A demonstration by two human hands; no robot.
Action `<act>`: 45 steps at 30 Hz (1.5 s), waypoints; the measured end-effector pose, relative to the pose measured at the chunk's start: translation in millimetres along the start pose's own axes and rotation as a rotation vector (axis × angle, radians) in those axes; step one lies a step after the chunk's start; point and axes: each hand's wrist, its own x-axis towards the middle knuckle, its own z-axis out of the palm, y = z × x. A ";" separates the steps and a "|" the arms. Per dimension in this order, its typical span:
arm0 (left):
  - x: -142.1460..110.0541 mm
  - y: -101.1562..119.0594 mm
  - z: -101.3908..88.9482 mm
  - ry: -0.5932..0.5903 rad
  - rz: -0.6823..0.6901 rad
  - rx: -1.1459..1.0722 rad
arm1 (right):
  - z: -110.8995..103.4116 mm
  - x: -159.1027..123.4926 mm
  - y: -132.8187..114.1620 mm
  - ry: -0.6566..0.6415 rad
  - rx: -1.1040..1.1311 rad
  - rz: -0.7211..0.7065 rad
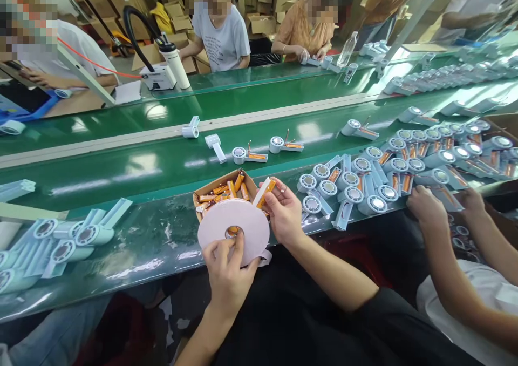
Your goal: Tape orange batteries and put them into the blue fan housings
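Observation:
My left hand (226,269) grips a large white roll of tape (237,223) from below, thumb at its centre hole. My right hand (283,209) pinches an orange battery cell (267,188) together with the pulled-off white end of the tape, just above the roll. Behind the roll sits a small cardboard box (206,188) filled with several orange battery cells. All of this is at the near edge of the green bench (154,231).
Pale blue handheld fan housings lie in a heap (364,185) at right and another pile (60,239) at left. A co-worker's two hands (429,209) work at my right. Fan parts ride the green conveyor (251,153). Other people sit across the belt.

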 end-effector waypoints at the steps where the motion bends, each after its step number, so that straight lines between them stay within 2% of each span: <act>1: 2.8 -5.0 -3.0 -0.008 0.016 -0.003 | -3.1 12.5 -11.7 -0.034 -0.012 -0.003; 4: 18.0 -24.4 -13.7 -0.012 0.066 0.011 | -12.3 45.8 -50.0 -0.114 -0.033 -0.080; 6: 31.7 -35.8 -17.7 -0.040 0.105 0.004 | -15.4 51.4 -63.6 -0.112 -0.017 -0.135; 8: 44.4 -40.8 -15.9 -0.077 0.146 -0.026 | -15.4 40.3 -60.1 -0.064 0.019 -0.141; 11: 55.9 -36.4 -4.9 -0.062 0.163 -0.048 | -12.6 8.9 -33.0 0.048 0.081 -0.097; 14: 58.0 -27.6 4.8 -0.042 0.180 -0.069 | -12.4 -12.3 -9.9 0.093 0.142 -0.061; 16: 57.4 -24.9 6.0 -0.039 0.203 -0.086 | -17.2 -13.4 -8.0 0.104 0.173 -0.063; 20: 56.0 -28.5 -1.9 -0.022 0.208 -0.093 | -34.5 4.6 -28.4 0.170 0.178 -0.193; 22: 54.7 -30.1 -6.4 -0.002 0.190 -0.074 | -39.6 12.1 -37.8 0.158 0.164 -0.247; 24: 52.9 -29.1 -8.7 -0.010 0.190 -0.070 | -38.9 11.6 -39.6 0.107 0.127 -0.244; 27: 49.8 -23.9 -7.4 -0.058 0.209 -0.087 | -29.9 -4.7 -27.3 0.046 0.077 -0.205; 31: 44.0 -17.0 -2.6 -0.081 0.207 -0.081 | -19.8 -26.6 -5.4 0.041 0.117 -0.185; 33: 39.1 -14.8 -1.5 -0.099 0.213 -0.088 | -21.6 -21.2 -6.5 0.011 0.109 -0.161; 36: 30.1 -18.1 -3.3 -0.152 0.253 -0.142 | -34.7 14.5 -33.2 -0.068 0.076 -0.147; 37: 27.2 -22.9 -4.8 -0.170 0.266 -0.155 | -41.0 30.1 -46.8 -0.060 0.082 -0.181; 39: 22.5 -40.1 -8.4 -0.211 0.263 -0.130 | -54.1 56.3 -73.0 0.058 0.134 -0.330; 41: 20.9 -66.2 -11.8 -0.286 0.215 -0.041 | -65.6 64.9 -88.6 0.140 0.172 -0.407; 43: 25.2 -96.6 -13.8 -0.408 0.152 0.013 | -76.2 53.1 -88.4 0.124 0.150 -0.352; 45: 39.5 -125.8 -11.8 -0.547 0.098 -0.036 | -88.0 29.1 -76.7 0.090 0.091 -0.254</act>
